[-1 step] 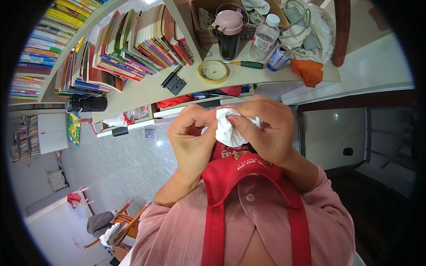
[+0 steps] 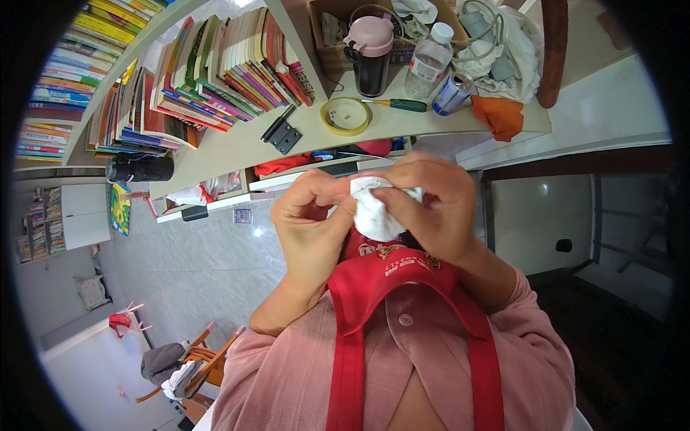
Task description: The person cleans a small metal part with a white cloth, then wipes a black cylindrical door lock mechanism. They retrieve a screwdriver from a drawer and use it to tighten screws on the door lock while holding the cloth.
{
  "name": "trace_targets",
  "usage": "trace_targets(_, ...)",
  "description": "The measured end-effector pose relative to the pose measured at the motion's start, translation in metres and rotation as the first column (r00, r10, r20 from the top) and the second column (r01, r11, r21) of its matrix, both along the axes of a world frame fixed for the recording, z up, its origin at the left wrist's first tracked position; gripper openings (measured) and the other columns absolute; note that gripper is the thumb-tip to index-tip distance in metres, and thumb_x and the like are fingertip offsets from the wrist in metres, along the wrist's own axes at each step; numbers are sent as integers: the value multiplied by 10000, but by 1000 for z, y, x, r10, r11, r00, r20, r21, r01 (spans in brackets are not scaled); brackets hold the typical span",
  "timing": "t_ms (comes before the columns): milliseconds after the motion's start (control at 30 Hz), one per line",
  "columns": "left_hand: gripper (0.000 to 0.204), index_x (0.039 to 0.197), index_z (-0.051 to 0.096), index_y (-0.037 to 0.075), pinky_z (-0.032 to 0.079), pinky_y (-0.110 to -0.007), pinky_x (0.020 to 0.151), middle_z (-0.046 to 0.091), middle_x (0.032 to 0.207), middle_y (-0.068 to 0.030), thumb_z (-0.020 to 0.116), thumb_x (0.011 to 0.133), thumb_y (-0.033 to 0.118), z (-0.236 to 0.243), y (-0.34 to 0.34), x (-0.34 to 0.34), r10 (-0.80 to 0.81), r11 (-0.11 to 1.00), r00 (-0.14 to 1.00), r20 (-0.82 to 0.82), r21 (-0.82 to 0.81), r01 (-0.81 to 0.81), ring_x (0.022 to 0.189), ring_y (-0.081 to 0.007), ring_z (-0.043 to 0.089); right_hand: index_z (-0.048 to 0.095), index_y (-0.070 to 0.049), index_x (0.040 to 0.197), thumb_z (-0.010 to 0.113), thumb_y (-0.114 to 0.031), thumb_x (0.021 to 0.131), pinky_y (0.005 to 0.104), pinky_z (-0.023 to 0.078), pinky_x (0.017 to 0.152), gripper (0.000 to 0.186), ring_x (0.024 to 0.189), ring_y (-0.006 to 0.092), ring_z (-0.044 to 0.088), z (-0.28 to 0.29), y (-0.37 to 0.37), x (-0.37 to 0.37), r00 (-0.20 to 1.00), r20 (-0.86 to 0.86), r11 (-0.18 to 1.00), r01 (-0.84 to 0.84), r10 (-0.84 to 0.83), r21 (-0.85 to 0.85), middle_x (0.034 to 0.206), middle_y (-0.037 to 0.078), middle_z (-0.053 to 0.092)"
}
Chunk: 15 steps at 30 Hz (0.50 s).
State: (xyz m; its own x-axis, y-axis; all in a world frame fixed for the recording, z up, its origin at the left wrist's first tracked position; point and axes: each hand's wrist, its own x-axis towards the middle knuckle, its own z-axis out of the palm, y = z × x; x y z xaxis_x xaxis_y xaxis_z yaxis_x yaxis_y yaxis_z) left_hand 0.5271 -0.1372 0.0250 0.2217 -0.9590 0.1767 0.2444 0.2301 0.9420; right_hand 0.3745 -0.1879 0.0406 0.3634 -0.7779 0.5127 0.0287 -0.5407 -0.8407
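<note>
My left hand [image 2: 309,219] pinches the left edge of a small crumpled white cloth or paper [image 2: 379,223], with its fingers curled. My right hand [image 2: 431,208] grips the same white piece from the right, thumb pressed over its middle and fingers bent behind it. Both hands are raised in front of my red apron [image 2: 366,273], which has printing and a small emblem on it and lies over a pink top [image 2: 280,377]. What is behind the white piece is hidden.
A desk [image 2: 237,144] ahead holds books [image 2: 230,65], a hinge-like black part [image 2: 282,135], yellow tape [image 2: 345,128], screwdriver [image 2: 408,105], tumbler [image 2: 370,72], bottle [image 2: 428,65], can [image 2: 453,93] and orange cloth [image 2: 496,118], above open drawers [image 2: 287,165]. A wooden chair [image 2: 208,363] stands lower left.
The white piece has shifted very slightly between my fingers, with my right thumb a little to the right. Otherwise nothing has visibly changed.
</note>
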Motion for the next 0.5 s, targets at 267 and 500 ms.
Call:
trace_targets(267,144,930,626,3,502,-243,715,653,878,-61,630,804,-67,4,3,-6,-105,946,854,-510,214,245,772,-112,621,656,32,914,667,-75,828,218,433,602,137,677,99,574,-13,0,-5,995,93,997,-42,35,70,787,67,642)
trace_targets(500,251,1074,518,18,445,-235,784,597,955,-32,607,841,-10,19,-5,-4,-254,923,812,-526,119,365,888,-95,563,622,13,1060,591,-147,902,235,489,691,226,791,112,624,-26,9,5,633,774,586,-620,-20,522,946,72,663)
